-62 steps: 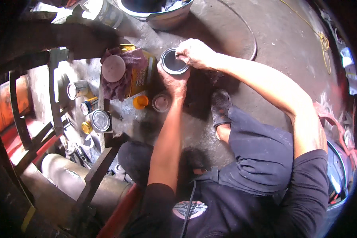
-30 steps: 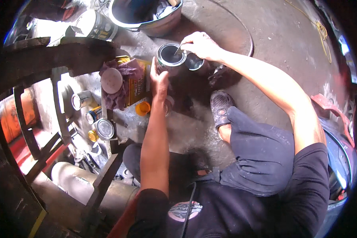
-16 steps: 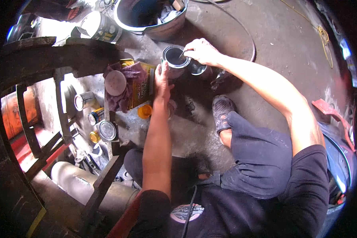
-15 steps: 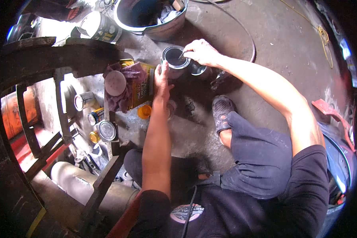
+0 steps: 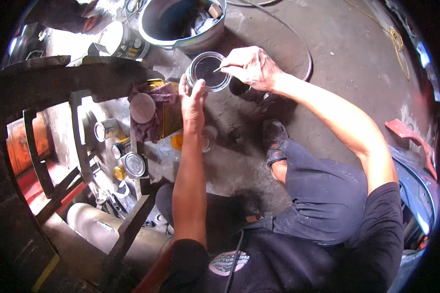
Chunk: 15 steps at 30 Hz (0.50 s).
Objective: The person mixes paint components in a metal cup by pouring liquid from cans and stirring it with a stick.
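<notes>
My left hand (image 5: 193, 102) grips the near left side of an open round can (image 5: 216, 89), thumb at its rim and fingers round its wall. Dark contents show inside the can. Over its right edge, my right hand (image 5: 253, 68) is closed in a pinch on a thin stick (image 5: 217, 71), whose end points into the can. Just behind the right hand stands a second dark cup (image 5: 239, 89), partly covered by it. A yellow square tin (image 5: 171, 115) is next to my left wrist, with a purplish rag (image 5: 144, 128) and a pale round lid (image 5: 143, 108) on top.
A large tub (image 5: 181, 43) with cloths stands at the far side, near a bucket (image 5: 124, 41). Dark metal frame bars (image 5: 83, 73) fill the left, with several small cans, one a silver-lidded can (image 5: 134, 165), between. A hose (image 5: 298, 36) curves across the floor.
The can has come up closer and slightly left in my left hand, its rim now larger in view. My right hand has moved with it, still pinching the stick.
</notes>
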{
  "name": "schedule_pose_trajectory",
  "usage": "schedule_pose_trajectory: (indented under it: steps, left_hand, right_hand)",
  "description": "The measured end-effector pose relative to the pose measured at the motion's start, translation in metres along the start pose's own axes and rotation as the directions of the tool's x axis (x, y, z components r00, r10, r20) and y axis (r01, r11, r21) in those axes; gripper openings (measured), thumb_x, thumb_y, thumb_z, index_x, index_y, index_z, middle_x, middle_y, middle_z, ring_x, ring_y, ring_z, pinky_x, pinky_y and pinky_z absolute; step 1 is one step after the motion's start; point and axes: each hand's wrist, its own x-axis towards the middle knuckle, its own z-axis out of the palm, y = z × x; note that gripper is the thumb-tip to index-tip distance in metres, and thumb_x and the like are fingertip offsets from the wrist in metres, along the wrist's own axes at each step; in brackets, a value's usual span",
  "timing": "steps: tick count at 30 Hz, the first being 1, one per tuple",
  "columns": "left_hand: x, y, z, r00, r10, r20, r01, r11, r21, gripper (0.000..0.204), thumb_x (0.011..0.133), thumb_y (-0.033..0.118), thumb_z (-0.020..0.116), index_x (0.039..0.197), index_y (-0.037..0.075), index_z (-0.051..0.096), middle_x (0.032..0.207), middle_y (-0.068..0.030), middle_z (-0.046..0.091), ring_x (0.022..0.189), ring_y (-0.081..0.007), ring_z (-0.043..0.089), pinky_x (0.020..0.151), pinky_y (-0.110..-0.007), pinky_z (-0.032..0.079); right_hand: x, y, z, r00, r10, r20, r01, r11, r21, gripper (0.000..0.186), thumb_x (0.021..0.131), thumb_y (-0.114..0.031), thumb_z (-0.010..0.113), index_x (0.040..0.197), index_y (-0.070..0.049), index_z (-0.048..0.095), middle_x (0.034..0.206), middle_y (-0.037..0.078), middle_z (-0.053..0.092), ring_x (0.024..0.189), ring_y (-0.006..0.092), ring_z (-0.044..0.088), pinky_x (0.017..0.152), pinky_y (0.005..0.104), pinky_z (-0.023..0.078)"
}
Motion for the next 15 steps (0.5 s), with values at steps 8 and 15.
schedule_pose_trajectory:
  steps: [8, 15]
  left_hand:
    - [-0.013, 0.008, 0.013, 0.971, 0.147, 0.191, -0.167, 0.982, 0.091, 0.095, 0.087, 0.023, 0.083, 0.164, 0.011, 0.030, 0.159, -0.0106, 0.044, 0.143, -0.0272, 0.045, 0.118, -0.054, 0.034]
    - [-0.014, 0.014, 0.006, 0.977, 0.150, 0.154, -0.170, 0.977, 0.129, 0.094, 0.086, 0.017, 0.084, 0.165, 0.013, 0.031, 0.163, -0.0096, 0.040, 0.145, -0.0259, 0.043, 0.117, -0.051, 0.035]
  right_hand:
    - [-0.013, -0.016, -0.010, 0.994, -0.065, -0.092, 0.052, 0.990, -0.134, 0.016, 0.096, -0.024, 0.068, 0.102, -0.011, 0.076, 0.098, 0.009, 0.074, 0.090, 0.0302, 0.073, 0.081, 0.0426, 0.059]
    - [-0.023, -0.025, -0.024, 0.997, -0.030, -0.077, 0.026, 0.999, -0.044, 0.017, 0.094, -0.022, 0.068, 0.103, -0.009, 0.075, 0.099, 0.011, 0.073, 0.090, 0.0305, 0.073, 0.081, 0.0424, 0.060]
